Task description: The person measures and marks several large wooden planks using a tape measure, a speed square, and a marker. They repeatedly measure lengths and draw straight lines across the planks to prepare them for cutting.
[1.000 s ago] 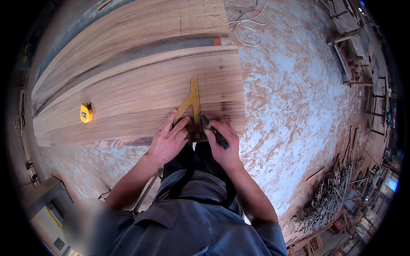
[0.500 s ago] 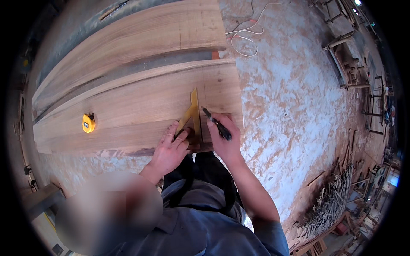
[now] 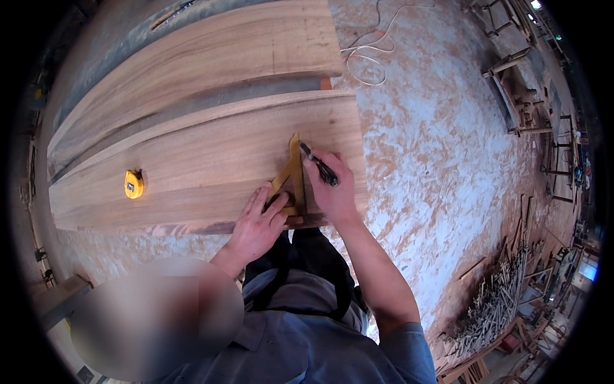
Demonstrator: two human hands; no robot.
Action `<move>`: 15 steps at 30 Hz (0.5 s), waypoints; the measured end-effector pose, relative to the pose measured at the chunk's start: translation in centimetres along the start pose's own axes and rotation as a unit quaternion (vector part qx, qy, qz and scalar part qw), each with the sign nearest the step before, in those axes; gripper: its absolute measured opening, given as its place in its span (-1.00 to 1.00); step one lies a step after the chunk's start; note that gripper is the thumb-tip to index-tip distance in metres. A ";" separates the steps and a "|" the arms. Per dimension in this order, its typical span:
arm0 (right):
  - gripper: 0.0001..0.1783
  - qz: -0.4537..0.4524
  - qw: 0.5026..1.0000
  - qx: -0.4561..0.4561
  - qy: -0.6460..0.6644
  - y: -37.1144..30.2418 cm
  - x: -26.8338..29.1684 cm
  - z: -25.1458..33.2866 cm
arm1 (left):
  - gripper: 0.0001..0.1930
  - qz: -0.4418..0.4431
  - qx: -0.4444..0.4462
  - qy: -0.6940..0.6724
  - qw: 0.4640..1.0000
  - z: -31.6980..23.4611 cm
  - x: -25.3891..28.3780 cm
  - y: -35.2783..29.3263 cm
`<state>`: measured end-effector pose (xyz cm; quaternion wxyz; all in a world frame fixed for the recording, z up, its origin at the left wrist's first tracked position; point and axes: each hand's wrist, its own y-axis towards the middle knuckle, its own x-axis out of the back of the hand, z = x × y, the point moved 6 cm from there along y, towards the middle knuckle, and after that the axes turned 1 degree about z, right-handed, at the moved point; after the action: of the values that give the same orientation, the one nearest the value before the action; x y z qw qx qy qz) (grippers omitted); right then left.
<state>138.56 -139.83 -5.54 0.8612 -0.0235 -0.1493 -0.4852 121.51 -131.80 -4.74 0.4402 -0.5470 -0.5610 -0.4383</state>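
the left hand (image 3: 259, 224) lies flat, fingers spread, pressing a yellow triangular square (image 3: 291, 182) onto the near wooden board (image 3: 204, 160), close to the board's right end. the right hand (image 3: 332, 189) has its grip closed around a dark pen (image 3: 320, 168), tip touching the square's right edge. a yellow tape measure (image 3: 133, 184) sits well apart to the left.

left hand (image 3: 259, 224) steadies square (image 3: 291, 179); right hand (image 3: 332, 189) grips pen (image 3: 318, 164).

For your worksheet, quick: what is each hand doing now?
Left hand: open, pressing the square flat on the plank.
Right hand: closed, holding pen.
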 end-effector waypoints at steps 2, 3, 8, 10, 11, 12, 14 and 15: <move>-0.80 0.022 0.999 0.022 -0.020 -1.0 0.6 0.9 | -0.74 -0.013 0.002 -0.009 1.000 0.3 -0.3 -0.2; -0.80 0.040 0.998 0.022 -0.037 -2.1 1.0 1.1 | -0.72 -0.020 0.003 -0.013 1.000 0.3 -0.4 -0.3; -0.79 0.116 0.991 0.019 -0.063 -10.4 4.8 2.5 | -0.71 -0.001 -0.005 -0.021 1.000 0.0 -0.1 -0.2; -0.80 0.143 0.988 -0.043 -0.040 -12.3 5.7 2.3 | -0.72 0.002 0.002 -0.017 1.000 0.1 -0.1 -0.2; -0.81 0.118 0.991 -0.047 -0.030 -12.1 6.3 2.5 | -0.73 0.005 0.008 -0.009 1.000 0.2 -0.2 -0.2; -0.82 0.093 0.994 -0.051 -0.020 -11.8 6.9 3.0 | -0.73 0.008 0.013 -0.001 1.000 0.3 -0.2 -0.3; -0.84 0.060 0.995 -0.075 0.005 -10.6 8.2 3.8 | -0.73 0.009 0.026 -0.022 0.999 0.5 0.7 -0.2; -0.86 0.049 0.996 -0.070 0.005 -9.9 8.9 4.3 | -0.73 0.010 0.033 -0.031 0.999 0.6 1.5 -0.2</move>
<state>133.52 -151.58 -0.02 0.8808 -0.0883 -0.1094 -0.4521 121.28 -130.90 -3.45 0.4442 -0.5512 -0.5835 -0.3981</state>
